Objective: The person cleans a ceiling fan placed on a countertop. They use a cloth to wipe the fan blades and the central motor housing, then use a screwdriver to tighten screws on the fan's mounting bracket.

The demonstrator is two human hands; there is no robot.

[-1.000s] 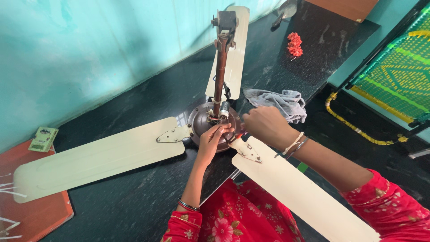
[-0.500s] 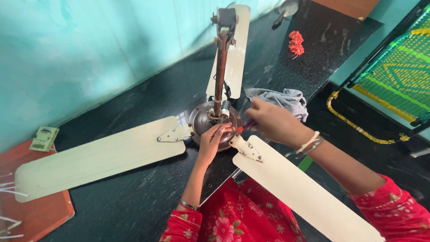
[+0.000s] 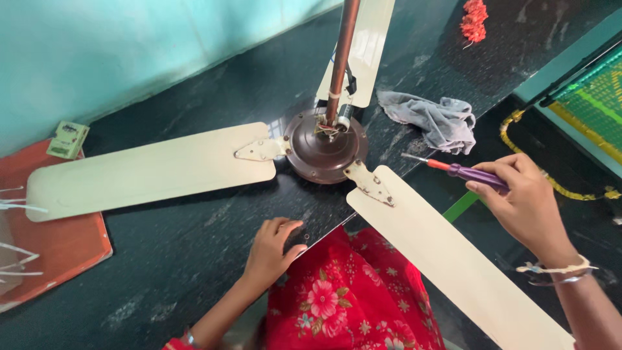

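A ceiling fan lies on a black stone counter (image 3: 194, 259). Its brown motor hub (image 3: 324, 152) carries three cream blades (image 3: 155, 170) and a copper down rod (image 3: 341, 58) rising toward the wall. My right hand (image 3: 525, 201) holds a screwdriver (image 3: 457, 170) with a purple and orange handle, tip pointing left, away from the hub and above the near blade's edge. My left hand (image 3: 272, 249) rests on the counter near its front edge, fingers curled, holding nothing that I can see. A small screw (image 3: 306, 236) lies just beside it.
A grey rag (image 3: 434, 120) lies right of the hub. Orange flowers (image 3: 473, 19) sit at the far end. An orange board (image 3: 52, 246) with white wires and a small green box (image 3: 67, 139) are at the left. A woven green chair (image 3: 589, 84) stands to the right.
Both hands have left the hub. My left hand came back to the counter's front edge; my right hand drew the screwdriver away to the right. The view tilted closer.
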